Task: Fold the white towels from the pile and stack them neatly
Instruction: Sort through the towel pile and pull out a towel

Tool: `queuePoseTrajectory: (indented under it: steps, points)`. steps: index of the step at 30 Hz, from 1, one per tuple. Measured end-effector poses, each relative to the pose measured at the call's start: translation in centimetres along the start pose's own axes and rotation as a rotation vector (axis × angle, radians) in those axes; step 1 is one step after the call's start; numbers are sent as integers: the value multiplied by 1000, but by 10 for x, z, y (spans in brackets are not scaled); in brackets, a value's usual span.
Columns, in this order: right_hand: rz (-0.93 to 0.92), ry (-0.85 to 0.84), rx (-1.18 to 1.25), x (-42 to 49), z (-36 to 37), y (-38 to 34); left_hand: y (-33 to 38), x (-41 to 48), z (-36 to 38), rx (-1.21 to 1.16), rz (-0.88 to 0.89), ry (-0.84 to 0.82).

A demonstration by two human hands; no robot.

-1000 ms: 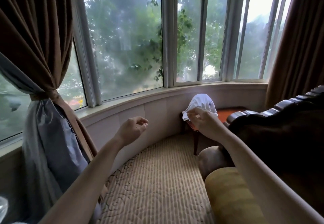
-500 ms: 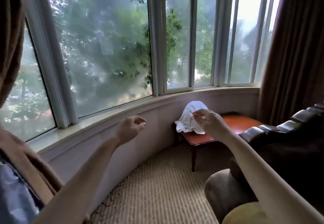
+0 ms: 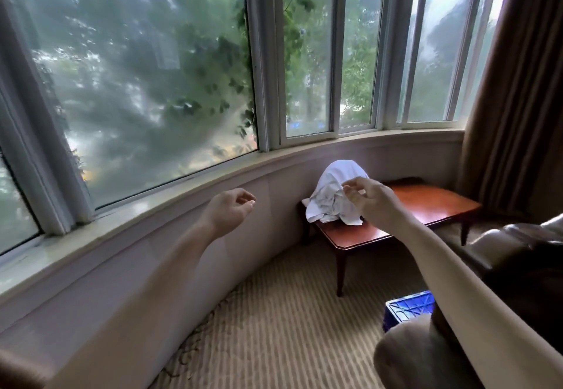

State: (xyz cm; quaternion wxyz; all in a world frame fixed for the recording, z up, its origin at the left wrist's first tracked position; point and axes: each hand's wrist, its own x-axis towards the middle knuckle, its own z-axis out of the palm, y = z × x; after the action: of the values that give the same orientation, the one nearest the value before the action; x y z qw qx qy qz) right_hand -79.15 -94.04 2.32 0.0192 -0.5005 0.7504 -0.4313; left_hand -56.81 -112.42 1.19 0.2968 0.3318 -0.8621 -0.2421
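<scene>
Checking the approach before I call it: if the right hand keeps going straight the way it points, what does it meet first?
Most likely the white towel pile on the wooden table. The right hand overlaps it in the head view, empty, fingers loosely curled; the gap between them cannot be judged.

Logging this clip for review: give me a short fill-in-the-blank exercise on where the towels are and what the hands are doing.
1. The pile of white towels lies on the wooden ____ by the window wall.
2. The left hand is raised with fingers loosely curled and holds ____.
3. The plastic crate on the carpet near the right forearm is ____ in colour.
4. The right hand is raised in front of the ____ of towels.

Missing words: table; nothing; blue; pile
</scene>
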Motion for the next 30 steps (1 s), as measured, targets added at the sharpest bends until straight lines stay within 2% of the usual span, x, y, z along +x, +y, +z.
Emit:
queuePoseTrajectory:
  steps: [6,12,17,23,30]
  points:
    - [-11,17,12,118,29,55,-20,123,38,-61,-8,27]
    - [-42,-70,-16,214,51,99,-42,230,66,-136,-65,0]
    - [-7,-133,-93,275,67,144,-58,297,101,-38,-31,-221]
    - [91,-158,-139,354,89,207,-94,391,156,14,25,-268]
    - [198,-139,-212,476,109,277,-127,548,220,93,91,-356]
